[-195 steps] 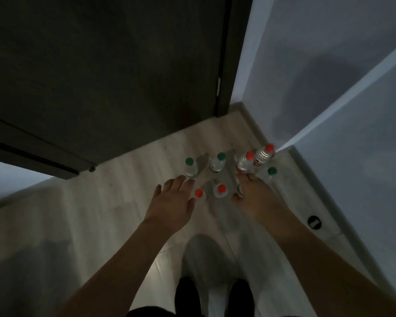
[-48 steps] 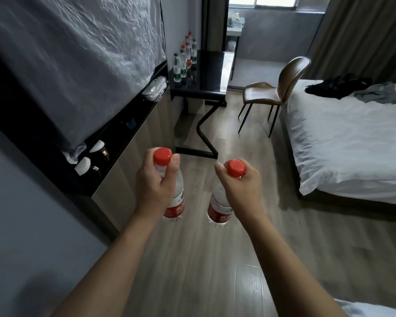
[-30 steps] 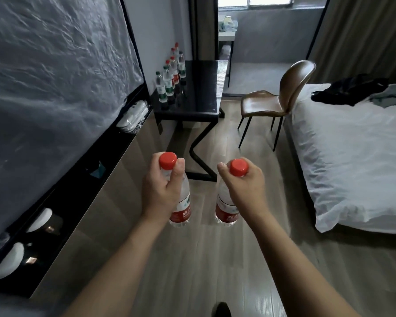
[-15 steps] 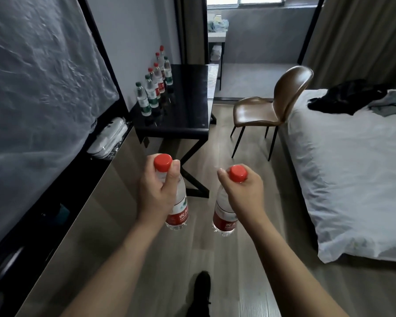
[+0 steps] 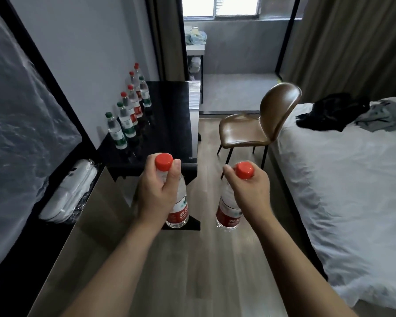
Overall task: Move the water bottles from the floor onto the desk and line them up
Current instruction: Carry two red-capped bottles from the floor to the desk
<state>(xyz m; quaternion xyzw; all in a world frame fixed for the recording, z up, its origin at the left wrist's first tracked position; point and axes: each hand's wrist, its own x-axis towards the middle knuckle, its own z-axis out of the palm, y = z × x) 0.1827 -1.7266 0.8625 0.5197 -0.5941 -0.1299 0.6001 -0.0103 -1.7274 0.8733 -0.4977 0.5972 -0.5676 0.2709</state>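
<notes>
Now the left hand and right hand each clench the neck of a red-capped bottle, left bottle and right bottle, hanging upright below the fists. Probably full, fairly heavy, thin-walled, slippery; neck grips suit. The bench with lined-up bottles lies at eleven o'clock.

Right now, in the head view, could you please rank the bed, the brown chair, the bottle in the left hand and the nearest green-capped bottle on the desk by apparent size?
1. Bed
2. Brown chair
3. Bottle in the left hand, which looks large partly because it is near the camera
4. Nearest green-capped bottle
</notes>
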